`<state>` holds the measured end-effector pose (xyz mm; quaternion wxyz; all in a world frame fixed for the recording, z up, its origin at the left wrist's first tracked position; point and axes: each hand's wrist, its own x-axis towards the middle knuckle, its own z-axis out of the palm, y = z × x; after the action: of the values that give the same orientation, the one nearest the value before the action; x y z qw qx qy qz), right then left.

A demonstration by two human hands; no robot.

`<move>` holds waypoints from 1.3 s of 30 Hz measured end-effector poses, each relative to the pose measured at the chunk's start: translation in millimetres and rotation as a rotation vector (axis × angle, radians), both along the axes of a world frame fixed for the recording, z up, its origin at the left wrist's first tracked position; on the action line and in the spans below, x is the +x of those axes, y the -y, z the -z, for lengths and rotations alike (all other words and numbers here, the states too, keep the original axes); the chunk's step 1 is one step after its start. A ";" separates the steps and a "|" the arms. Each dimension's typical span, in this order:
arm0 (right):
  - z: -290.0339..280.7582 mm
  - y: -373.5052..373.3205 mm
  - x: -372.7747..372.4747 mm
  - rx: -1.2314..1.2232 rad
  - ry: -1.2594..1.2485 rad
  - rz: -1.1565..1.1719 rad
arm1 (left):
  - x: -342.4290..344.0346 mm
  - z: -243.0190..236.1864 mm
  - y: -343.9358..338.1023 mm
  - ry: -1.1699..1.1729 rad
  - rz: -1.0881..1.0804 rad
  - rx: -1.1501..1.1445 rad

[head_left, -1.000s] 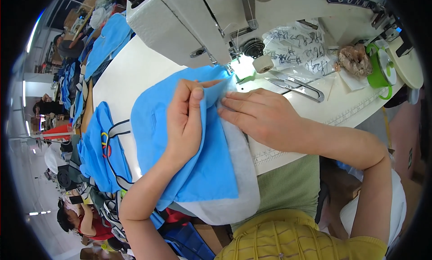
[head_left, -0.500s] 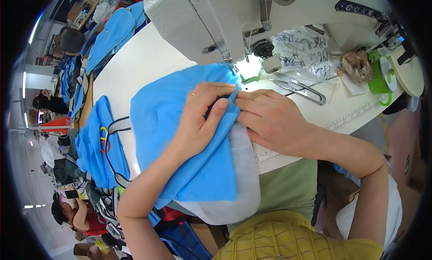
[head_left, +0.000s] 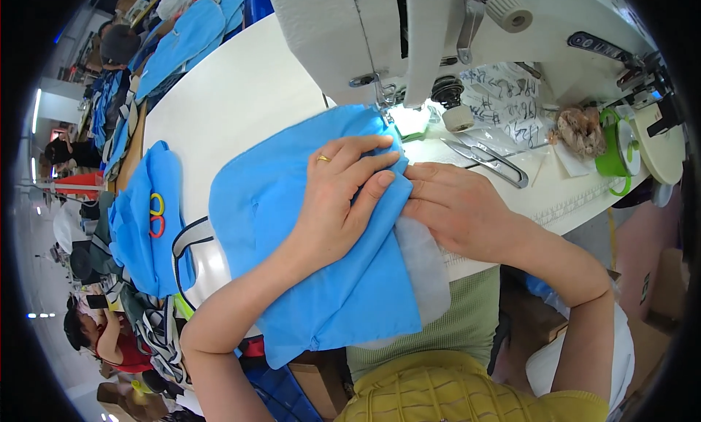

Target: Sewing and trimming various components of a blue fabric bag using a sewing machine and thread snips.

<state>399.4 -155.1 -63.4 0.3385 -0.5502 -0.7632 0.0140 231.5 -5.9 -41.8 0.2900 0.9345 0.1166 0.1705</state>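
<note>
Blue fabric (head_left: 255, 188) with a pale backing layer (head_left: 423, 269) lies under the sewing machine's presser foot (head_left: 387, 115), beside the lit needle area. My left hand (head_left: 343, 196) rests on the blue fabric, fingers apart, fingertips near the foot along a folded edge; it wears a gold ring. My right hand (head_left: 456, 210) grips that folded edge from the right, fingertips beside the left hand's, thumb mostly hidden.
Blue pieces with red-and-yellow rings (head_left: 146, 225) and straps lie left, fabric piles (head_left: 182, 42) behind. Steel snips (head_left: 496, 166), a plastic bag (head_left: 496, 101), brown lump (head_left: 580, 130) and green cup (head_left: 610, 159) sit right. A co-worker in red (head_left: 120, 342) holds a dark object.
My left hand has moved right and loosened from the upright fold, now lying on the fabric. The fold is flattened toward the right. The view has shifted slightly.
</note>
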 end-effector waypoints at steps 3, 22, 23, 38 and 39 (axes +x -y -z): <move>0.2 0.4 -0.3 0.020 0.034 0.015 | 0.6 2.1 -0.8 0.010 0.020 -0.018; -4.6 -0.7 3.6 -0.044 -0.011 0.037 | -2.2 -26.1 -5.6 -0.044 0.064 0.038; -5.4 -0.3 3.3 -0.054 -0.047 0.045 | -7.8 -35.1 -1.0 -0.123 0.080 -0.002; -10.7 64.7 -17.7 -0.089 -0.248 -0.037 | -109.3 1.0 2.9 -0.125 -0.564 0.283; -9.3 71.5 -21.5 -0.060 -0.314 -0.036 | -110.4 7.5 -0.5 -0.075 -0.547 0.299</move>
<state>377.9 -226.7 -54.1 0.4365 -0.5376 -0.7099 0.1286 121.1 -5.4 -49.3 0.0881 0.9064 0.3478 0.2230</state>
